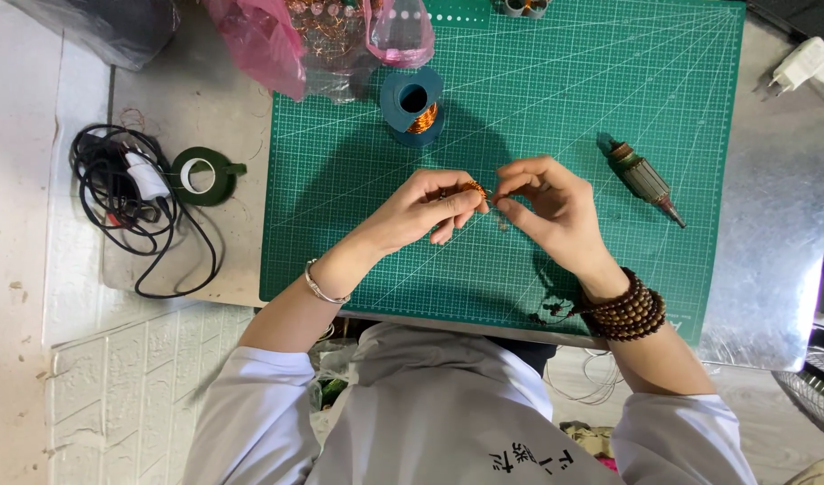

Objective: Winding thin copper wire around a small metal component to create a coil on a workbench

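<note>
My left hand pinches a small coil of copper wire above the green cutting mat. My right hand meets it from the right, its fingertips closed on a thin strand at the coil's end. A blue spool of copper wire lies on the mat just beyond my hands. A motor armature lies on the mat to the right of my right hand. A metal bangle circles my left wrist; brown bead bracelets wrap my right wrist.
A pink plastic bag with copper parts sits at the mat's far edge. A roll of green tape and a tangled black cable lie on the left. A white plug adapter rests at the far right.
</note>
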